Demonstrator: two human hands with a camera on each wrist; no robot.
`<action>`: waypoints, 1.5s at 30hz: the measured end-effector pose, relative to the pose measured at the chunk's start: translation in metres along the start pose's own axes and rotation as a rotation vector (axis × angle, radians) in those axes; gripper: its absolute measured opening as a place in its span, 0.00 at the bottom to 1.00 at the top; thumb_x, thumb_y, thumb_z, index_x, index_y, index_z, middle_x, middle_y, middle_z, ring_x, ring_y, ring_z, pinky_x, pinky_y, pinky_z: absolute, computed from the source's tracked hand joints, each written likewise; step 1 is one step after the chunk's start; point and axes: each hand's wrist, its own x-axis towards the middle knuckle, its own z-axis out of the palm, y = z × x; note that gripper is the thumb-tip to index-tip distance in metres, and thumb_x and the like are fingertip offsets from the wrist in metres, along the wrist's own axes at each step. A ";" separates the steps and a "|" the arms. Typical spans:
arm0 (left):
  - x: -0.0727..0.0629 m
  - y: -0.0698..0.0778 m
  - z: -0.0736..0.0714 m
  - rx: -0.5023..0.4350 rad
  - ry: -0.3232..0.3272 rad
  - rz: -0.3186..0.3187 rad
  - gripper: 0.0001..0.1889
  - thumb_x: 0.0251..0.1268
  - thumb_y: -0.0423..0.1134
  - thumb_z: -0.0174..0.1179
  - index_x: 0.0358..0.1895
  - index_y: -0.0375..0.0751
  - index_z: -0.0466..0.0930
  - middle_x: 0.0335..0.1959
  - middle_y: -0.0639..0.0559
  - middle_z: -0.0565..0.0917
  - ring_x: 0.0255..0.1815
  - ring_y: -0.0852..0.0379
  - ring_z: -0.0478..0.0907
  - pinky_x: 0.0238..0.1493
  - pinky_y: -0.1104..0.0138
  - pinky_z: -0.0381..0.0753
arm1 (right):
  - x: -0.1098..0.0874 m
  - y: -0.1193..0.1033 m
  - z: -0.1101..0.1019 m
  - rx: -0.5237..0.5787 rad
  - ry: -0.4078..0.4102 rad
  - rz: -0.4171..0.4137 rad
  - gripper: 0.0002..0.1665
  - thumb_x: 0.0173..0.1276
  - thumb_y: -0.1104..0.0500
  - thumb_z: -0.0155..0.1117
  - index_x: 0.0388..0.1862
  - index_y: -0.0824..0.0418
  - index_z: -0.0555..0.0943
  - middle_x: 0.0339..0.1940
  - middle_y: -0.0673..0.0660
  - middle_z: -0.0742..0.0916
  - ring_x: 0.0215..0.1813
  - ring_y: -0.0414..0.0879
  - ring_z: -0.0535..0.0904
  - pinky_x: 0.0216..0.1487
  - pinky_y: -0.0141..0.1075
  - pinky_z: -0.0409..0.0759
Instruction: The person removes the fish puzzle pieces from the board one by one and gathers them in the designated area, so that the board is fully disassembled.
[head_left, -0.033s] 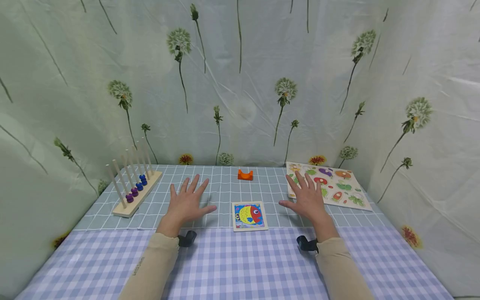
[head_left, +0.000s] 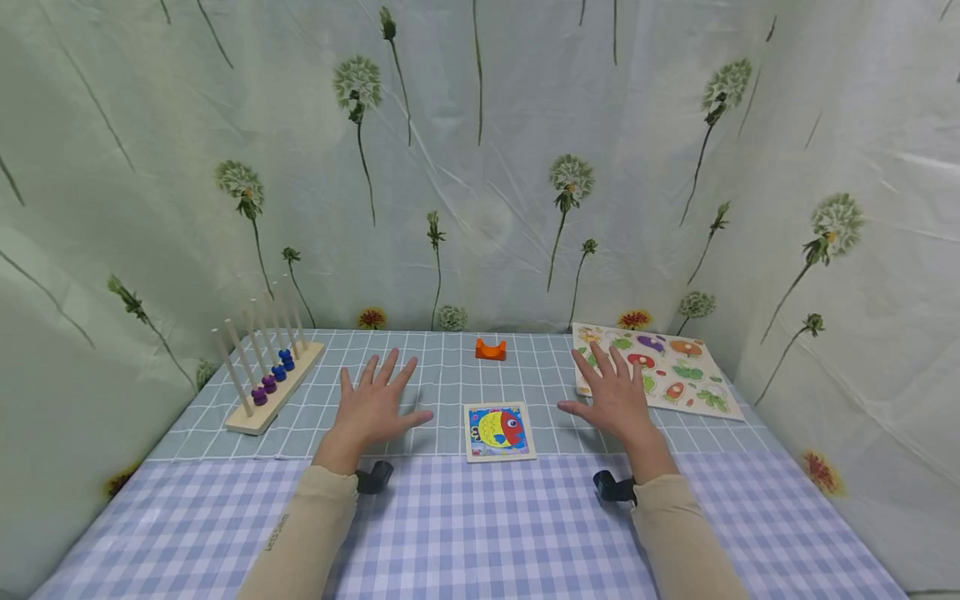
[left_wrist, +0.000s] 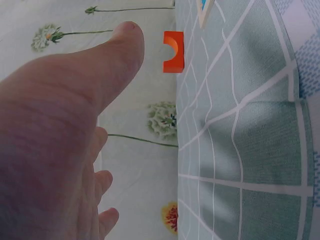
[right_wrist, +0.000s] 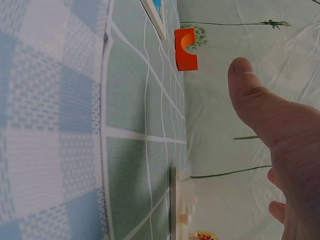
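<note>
My left hand (head_left: 371, 412) hovers over the grey-green cloth with its fingers spread and nothing in it. Opposite, my right hand (head_left: 615, 400) is likewise spread and holds nothing; its fingertips overlap the near-left part of a vegetable puzzle board (head_left: 697, 392) in the head view. Between the hands lies a square fish puzzle (head_left: 499, 432) in a pale wooden frame. Farther back sits an orange block (head_left: 491, 350) with a curved notch in its top; both wrist views show this orange block (left_wrist: 174, 52) beyond the thumbs.
At the left stands a wooden peg rack (head_left: 273, 392) with upright rods and several blue and purple beads low on them. A blue-checked cloth (head_left: 480, 525) covers the near side of the table. A dandelion-print curtain (head_left: 480, 183) hangs behind and at both sides.
</note>
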 end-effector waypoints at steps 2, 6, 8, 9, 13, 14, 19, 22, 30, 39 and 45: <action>0.000 0.000 0.000 -0.003 -0.002 -0.004 0.52 0.57 0.74 0.57 0.81 0.56 0.50 0.84 0.43 0.46 0.82 0.32 0.44 0.71 0.25 0.35 | 0.000 0.000 -0.001 0.002 -0.002 0.000 0.58 0.59 0.29 0.66 0.82 0.48 0.54 0.84 0.61 0.54 0.83 0.67 0.43 0.77 0.70 0.42; 0.000 -0.001 -0.001 -0.011 -0.002 -0.007 0.51 0.58 0.73 0.58 0.81 0.56 0.50 0.84 0.43 0.45 0.82 0.32 0.43 0.72 0.25 0.34 | 0.001 -0.001 -0.003 0.012 -0.014 0.001 0.59 0.58 0.29 0.66 0.82 0.47 0.54 0.84 0.61 0.54 0.83 0.67 0.42 0.77 0.70 0.40; -0.001 -0.001 0.000 -0.009 0.000 -0.004 0.51 0.58 0.73 0.58 0.81 0.56 0.50 0.84 0.43 0.46 0.82 0.32 0.43 0.72 0.26 0.34 | 0.000 0.000 -0.003 0.018 -0.023 0.001 0.59 0.59 0.28 0.66 0.82 0.47 0.53 0.84 0.61 0.53 0.83 0.66 0.42 0.77 0.70 0.40; -0.001 -0.001 0.000 -0.009 0.001 -0.003 0.51 0.58 0.73 0.58 0.81 0.55 0.51 0.84 0.43 0.46 0.82 0.32 0.44 0.72 0.26 0.34 | 0.000 0.000 -0.003 0.020 -0.023 -0.002 0.59 0.59 0.29 0.66 0.82 0.48 0.54 0.84 0.62 0.54 0.83 0.67 0.42 0.76 0.71 0.40; -0.002 -0.001 0.001 -0.003 0.010 -0.002 0.51 0.57 0.73 0.58 0.80 0.54 0.52 0.83 0.42 0.47 0.82 0.32 0.45 0.72 0.26 0.35 | -0.001 0.000 -0.002 0.028 -0.025 -0.011 0.58 0.59 0.29 0.66 0.81 0.48 0.55 0.83 0.62 0.55 0.83 0.67 0.44 0.76 0.71 0.40; -0.002 -0.001 0.002 -0.002 0.012 -0.002 0.51 0.57 0.73 0.58 0.80 0.54 0.52 0.83 0.42 0.48 0.82 0.32 0.45 0.72 0.26 0.36 | -0.001 0.000 -0.002 0.026 -0.024 -0.013 0.58 0.59 0.29 0.67 0.81 0.48 0.55 0.83 0.62 0.55 0.82 0.67 0.44 0.76 0.71 0.40; -0.001 0.003 0.003 -0.014 0.008 0.006 0.51 0.58 0.72 0.58 0.80 0.51 0.53 0.83 0.42 0.49 0.82 0.33 0.47 0.74 0.28 0.39 | -0.002 0.000 0.001 0.004 -0.036 -0.014 0.57 0.59 0.30 0.67 0.80 0.50 0.58 0.82 0.63 0.58 0.81 0.68 0.49 0.76 0.70 0.45; 0.001 0.007 0.003 -0.034 0.016 0.012 0.50 0.59 0.71 0.59 0.80 0.49 0.53 0.83 0.42 0.50 0.82 0.35 0.49 0.75 0.30 0.41 | -0.001 0.000 0.002 0.000 -0.029 -0.025 0.55 0.60 0.32 0.68 0.79 0.52 0.60 0.81 0.64 0.61 0.80 0.67 0.53 0.76 0.68 0.52; 0.005 0.016 0.007 -0.081 0.040 0.029 0.45 0.63 0.65 0.60 0.78 0.44 0.59 0.80 0.42 0.58 0.79 0.39 0.58 0.76 0.33 0.49 | 0.001 -0.013 0.004 0.123 -0.028 -0.034 0.48 0.62 0.40 0.71 0.76 0.56 0.65 0.77 0.65 0.68 0.75 0.66 0.64 0.70 0.65 0.66; 0.002 0.037 0.029 -0.184 -0.050 0.122 0.44 0.62 0.65 0.61 0.77 0.46 0.60 0.79 0.45 0.62 0.78 0.42 0.61 0.76 0.36 0.54 | 0.009 -0.048 0.011 0.371 -0.107 -0.038 0.26 0.65 0.51 0.71 0.62 0.55 0.79 0.60 0.59 0.81 0.55 0.54 0.80 0.55 0.48 0.82; -0.004 0.048 0.036 -0.263 -0.120 0.174 0.49 0.57 0.67 0.64 0.78 0.46 0.58 0.79 0.46 0.62 0.80 0.42 0.58 0.77 0.37 0.52 | 0.021 -0.079 0.011 0.497 -0.218 -0.076 0.18 0.66 0.55 0.70 0.54 0.54 0.83 0.51 0.55 0.83 0.42 0.45 0.76 0.43 0.35 0.79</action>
